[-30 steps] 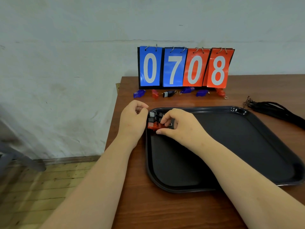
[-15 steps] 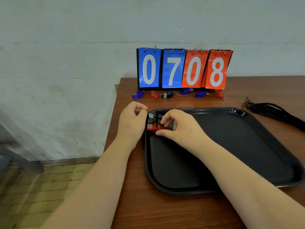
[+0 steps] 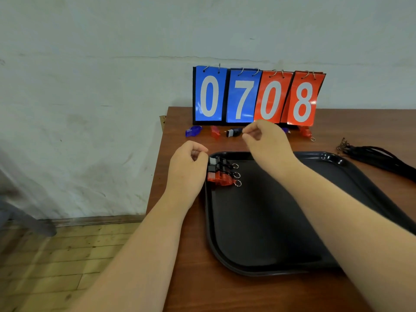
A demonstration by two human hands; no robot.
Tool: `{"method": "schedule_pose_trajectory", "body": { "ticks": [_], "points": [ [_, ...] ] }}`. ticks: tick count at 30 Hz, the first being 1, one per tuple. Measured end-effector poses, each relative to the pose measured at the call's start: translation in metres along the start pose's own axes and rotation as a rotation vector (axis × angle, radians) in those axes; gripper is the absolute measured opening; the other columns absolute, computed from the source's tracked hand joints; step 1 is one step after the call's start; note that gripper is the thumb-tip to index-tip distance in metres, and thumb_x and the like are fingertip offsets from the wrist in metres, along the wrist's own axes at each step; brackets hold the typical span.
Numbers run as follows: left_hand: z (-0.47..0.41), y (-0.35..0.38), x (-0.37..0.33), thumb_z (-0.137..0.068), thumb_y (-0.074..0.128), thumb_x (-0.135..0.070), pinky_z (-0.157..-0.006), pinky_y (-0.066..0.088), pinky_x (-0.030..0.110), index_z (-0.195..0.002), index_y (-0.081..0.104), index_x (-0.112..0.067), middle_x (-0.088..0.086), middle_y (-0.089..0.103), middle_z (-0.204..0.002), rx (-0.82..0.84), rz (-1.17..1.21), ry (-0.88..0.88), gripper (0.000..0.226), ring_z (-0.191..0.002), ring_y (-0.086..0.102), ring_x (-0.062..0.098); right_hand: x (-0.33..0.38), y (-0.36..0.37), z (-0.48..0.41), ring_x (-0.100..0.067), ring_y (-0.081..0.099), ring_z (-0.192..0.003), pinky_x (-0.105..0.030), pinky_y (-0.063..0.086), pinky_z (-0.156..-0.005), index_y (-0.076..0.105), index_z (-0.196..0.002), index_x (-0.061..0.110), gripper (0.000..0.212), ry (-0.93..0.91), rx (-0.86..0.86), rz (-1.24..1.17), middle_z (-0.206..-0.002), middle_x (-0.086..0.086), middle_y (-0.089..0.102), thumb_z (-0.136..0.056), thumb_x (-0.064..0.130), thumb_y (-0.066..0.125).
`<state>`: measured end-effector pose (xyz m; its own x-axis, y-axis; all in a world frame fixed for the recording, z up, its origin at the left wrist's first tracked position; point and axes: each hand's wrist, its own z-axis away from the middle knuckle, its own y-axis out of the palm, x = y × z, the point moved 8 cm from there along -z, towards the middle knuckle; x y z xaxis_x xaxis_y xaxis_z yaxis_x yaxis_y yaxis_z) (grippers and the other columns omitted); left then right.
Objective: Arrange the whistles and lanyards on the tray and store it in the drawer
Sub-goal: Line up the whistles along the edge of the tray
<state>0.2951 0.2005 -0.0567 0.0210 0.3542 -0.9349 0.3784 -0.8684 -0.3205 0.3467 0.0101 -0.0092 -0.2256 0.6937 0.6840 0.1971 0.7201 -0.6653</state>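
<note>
Four scoreboard digits (image 3: 258, 96) reading 0708, apparently three whistles (image 3: 221, 173) on tray (image 3: 270, 221)

A stained white wall (image 3: 90, 86) rises behind the brown wooden table (image 3: 202, 293), with a brown skirting board (image 3: 101, 220) at its foot and a pale plank floor (image 3: 56, 255) on the left.
</note>
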Motion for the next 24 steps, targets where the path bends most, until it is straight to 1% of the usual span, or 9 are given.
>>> {"method": "schedule_pose_trajectory", "body": {
  "ticks": [2,4,6,9,11,13,17,21,24],
  "points": [
    [-0.001,0.001,0.001,-0.096,0.053,-0.014,-0.062,0.040,0.010,-0.099,0.063,-0.026,-0.013,0.060,-0.095,0.000,-0.008,-0.004,0.016,-0.087,0.057,0.001,-0.003,0.011,-0.024,-0.006,0.057,-0.098,-0.015,0.046,-0.085,0.061,-0.121,0.014,0.024,-0.021,0.022,0.070,-0.115,0.000,0.060,-0.097,0.008,0.056],
    [-0.002,0.001,0.002,-0.096,0.053,-0.014,-0.063,0.041,0.011,-0.097,0.062,-0.027,-0.013,0.061,-0.095,-0.004,-0.011,-0.005,0.015,-0.088,0.058,0.001,-0.009,0.030,-0.045,-0.021,0.054,-0.120,-0.034,0.045,-0.103,0.055,-0.135,0.014,0.039,-0.043,0.098,0.213,-0.132,-0.007,0.056,-0.097,0.003,0.055],
    [-0.002,0.001,0.002,-0.096,0.054,-0.015,-0.063,0.041,0.011,-0.096,0.062,-0.027,-0.013,0.061,-0.094,-0.006,-0.012,-0.001,0.015,-0.087,0.058,0.002,-0.014,0.046,-0.057,-0.028,0.043,-0.133,-0.042,0.039,-0.110,0.046,-0.145,0.017,0.051,-0.044,0.174,0.310,-0.147,-0.006,0.046,-0.097,0.002,0.054],
    [-0.003,0.002,0.001,-0.096,0.054,-0.015,-0.060,0.040,0.010,-0.098,0.062,-0.026,-0.014,0.060,-0.094,-0.005,-0.031,0.008,0.014,-0.085,0.058,0.001,-0.019,0.060,-0.066,-0.030,0.029,-0.141,-0.045,0.032,-0.114,0.034,-0.151,0.022,0.054,-0.063,0.252,0.441,-0.157,-0.002,0.033,-0.101,0.009,0.049],
    [-0.003,0.002,0.001,-0.096,0.054,-0.015,-0.055,0.040,0.007,-0.098,0.062,-0.027,-0.014,0.060,-0.092,-0.007,-0.042,0.009,0.014,-0.084,0.058,0.000,-0.022,0.064,-0.067,-0.030,0.030,-0.138,-0.043,0.035,-0.111,0.035,-0.151,0.024,0.051,-0.051,0.281,0.507,-0.154,-0.003,0.035,-0.102,0.017,0.049],
    [-0.004,0.002,0.002,-0.096,0.054,-0.015,-0.053,0.041,0.006,-0.098,0.062,-0.026,-0.014,0.060,-0.092,-0.010,-0.042,0.008,0.014,-0.084,0.058,0.000,-0.026,0.064,-0.068,-0.028,0.034,-0.133,-0.040,0.039,-0.106,0.043,-0.146,0.025,0.046,-0.036,0.274,0.518,-0.146,-0.005,0.044,-0.101,0.022,0.052],
    [-0.004,0.002,0.003,-0.096,0.054,-0.015,-0.059,0.040,0.010,-0.098,0.062,-0.026,-0.013,0.060,-0.093,-0.007,-0.046,0.009,0.014,-0.085,0.057,0.001,-0.033,0.059,-0.067,-0.026,0.042,-0.127,-0.039,0.043,-0.103,0.058,-0.134,0.022,0.039,-0.040,0.203,0.451,-0.135,-0.005,0.055,-0.096,0.018,0.061],
    [-0.004,0.002,0.002,-0.096,0.054,-0.015,-0.057,0.039,0.008,-0.099,0.063,-0.026,-0.014,0.060,-0.094,-0.001,-0.051,0.012,0.014,-0.086,0.058,0.001,-0.039,0.055,-0.066,-0.024,0.050,-0.124,-0.041,0.048,-0.101,0.063,-0.129,0.023,0.035,-0.027,0.176,0.400,-0.129,-0.004,0.060,-0.093,0.025,0.065],
    [-0.002,0.002,0.002,-0.096,0.054,-0.015,-0.058,0.039,0.009,-0.098,0.063,-0.026,-0.013,0.060,-0.095,-0.001,-0.043,0.005,0.014,-0.086,0.058,0.002,-0.039,0.049,-0.059,-0.023,0.052,-0.116,-0.043,0.049,-0.097,0.068,-0.113,0.031,0.020,-0.030,0.123,0.265,-0.116,-0.001,0.064,-0.094,0.032,0.062]
  ]
}}
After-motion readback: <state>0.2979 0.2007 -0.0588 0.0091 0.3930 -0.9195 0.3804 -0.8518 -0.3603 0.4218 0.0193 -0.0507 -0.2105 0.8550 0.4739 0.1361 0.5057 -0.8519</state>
